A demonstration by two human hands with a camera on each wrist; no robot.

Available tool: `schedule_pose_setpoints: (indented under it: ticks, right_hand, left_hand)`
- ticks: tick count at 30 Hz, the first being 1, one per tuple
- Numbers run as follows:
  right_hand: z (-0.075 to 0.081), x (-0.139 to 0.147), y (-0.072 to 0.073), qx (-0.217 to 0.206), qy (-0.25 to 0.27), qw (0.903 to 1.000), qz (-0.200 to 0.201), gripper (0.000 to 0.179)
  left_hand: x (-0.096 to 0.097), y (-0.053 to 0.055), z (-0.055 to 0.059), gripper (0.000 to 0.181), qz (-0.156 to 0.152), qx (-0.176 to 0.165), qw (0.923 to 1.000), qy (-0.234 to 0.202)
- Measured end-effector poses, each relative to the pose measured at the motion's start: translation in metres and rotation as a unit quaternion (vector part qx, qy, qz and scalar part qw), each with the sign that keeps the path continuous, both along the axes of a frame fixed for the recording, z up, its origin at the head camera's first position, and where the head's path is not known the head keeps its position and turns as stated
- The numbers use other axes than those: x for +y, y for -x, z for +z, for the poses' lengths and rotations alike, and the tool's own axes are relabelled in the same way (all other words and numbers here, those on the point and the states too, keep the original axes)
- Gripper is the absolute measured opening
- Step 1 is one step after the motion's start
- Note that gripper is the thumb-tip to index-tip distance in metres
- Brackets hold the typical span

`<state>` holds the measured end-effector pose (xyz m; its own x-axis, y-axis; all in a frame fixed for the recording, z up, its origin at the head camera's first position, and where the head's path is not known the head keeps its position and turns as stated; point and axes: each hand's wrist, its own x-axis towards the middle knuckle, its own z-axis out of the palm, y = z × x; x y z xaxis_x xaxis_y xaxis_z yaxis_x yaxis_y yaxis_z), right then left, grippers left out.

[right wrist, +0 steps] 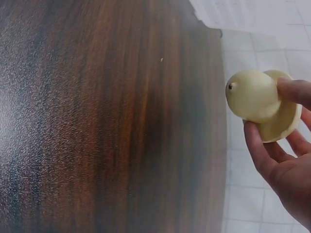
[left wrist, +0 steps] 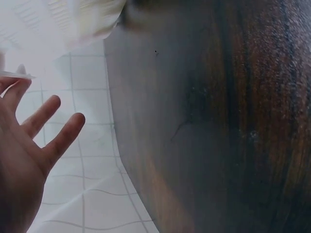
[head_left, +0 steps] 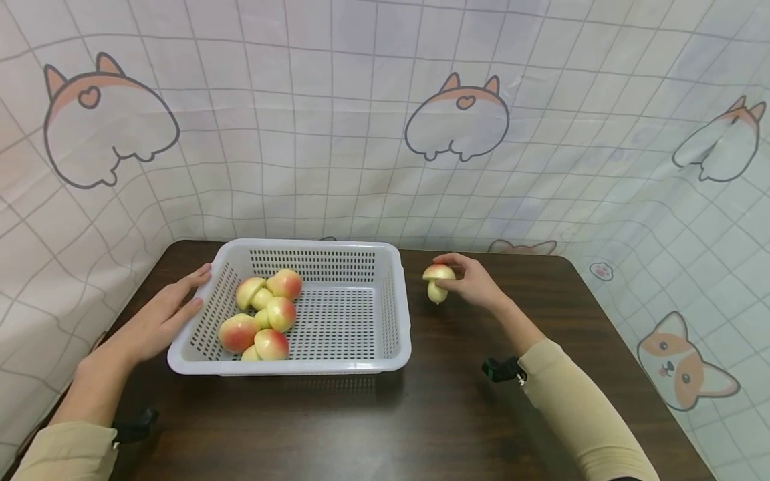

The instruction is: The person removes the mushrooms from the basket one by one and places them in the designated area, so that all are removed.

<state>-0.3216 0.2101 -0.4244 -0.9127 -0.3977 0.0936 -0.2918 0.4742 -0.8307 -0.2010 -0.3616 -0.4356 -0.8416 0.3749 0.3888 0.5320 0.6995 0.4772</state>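
Note:
My right hand (head_left: 472, 282) holds a toy mushroom (head_left: 438, 272) above the table, right of the basket. Its cap is red and yellow and its stem is pale and bulbous, hanging downward. In the right wrist view the thumb and fingers grip the mushroom (right wrist: 252, 97) round its cap and stem. At the left, my left hand (head_left: 153, 324) touches the rim of the white plastic basket (head_left: 289, 367) with fairly straight, spread fingers. Several similar mushrooms (head_left: 281, 314) lie bunched in the basket's left half. The left wrist view shows the left hand (left wrist: 24, 150) and a blurred part of the basket.
The basket stands on a dark wooden table (head_left: 373, 427). Behind it and along the sides hangs a white checked cloth (head_left: 325, 133) with cartoon corgis. Each wrist wears a dark strap, such as the right wrist strap (head_left: 500, 369).

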Motion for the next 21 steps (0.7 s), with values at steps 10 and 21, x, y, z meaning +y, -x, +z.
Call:
schedule_pose_setpoints:
  ticks: [10,21]
  right_hand:
    - [-0.022,0.003,0.005,0.001,-0.015,0.9999,-0.006,0.046]
    - [-0.033,0.002,0.009,-0.003,-0.014,0.9997,-0.018,0.047]
  left_hand:
    - [0.002,-0.003,-0.005,0.053,0.006,-0.022,0.9987,-0.046]
    - [0.002,-0.003,-0.008,0.053,0.014,-0.05,0.9964,-0.067]
